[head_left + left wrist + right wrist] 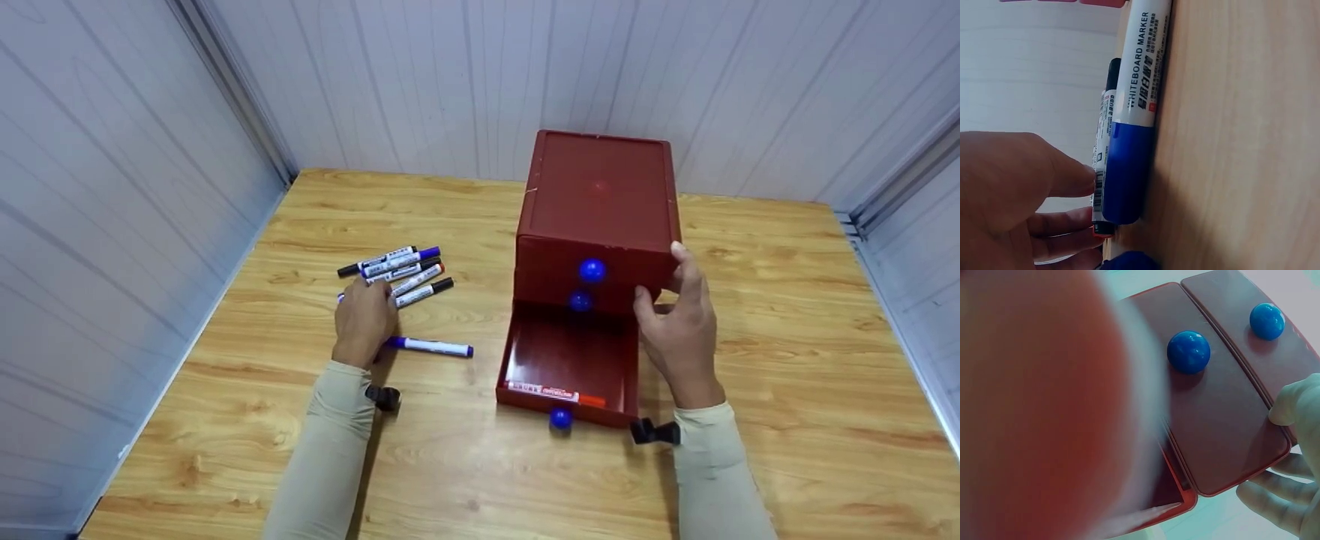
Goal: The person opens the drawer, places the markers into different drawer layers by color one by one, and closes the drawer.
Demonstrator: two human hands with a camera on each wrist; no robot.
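Note:
A dark red desktop drawer box [600,195] with blue ball knobs stands right of the middle. Its bottom drawer [570,345] is pulled out, with a red marker [555,393] lying along its front. My right hand [682,330] holds the box by its right front edge, thumb on a drawer front, fingers along the side. My left hand [365,319] reaches into several whiteboard markers [401,262]. In the left wrist view its thumb meets a white marker [1099,174]; I cannot tell whether the fingers grip it. A blue-capped marker [1134,112] lies close by.
One blue marker [433,346] lies apart from the pile, between it and the pulled-out drawer. Pale panelled walls [420,82] enclose the wooden table [465,480] at the back and both sides. A blue knob [560,418] sticks out from the drawer front.

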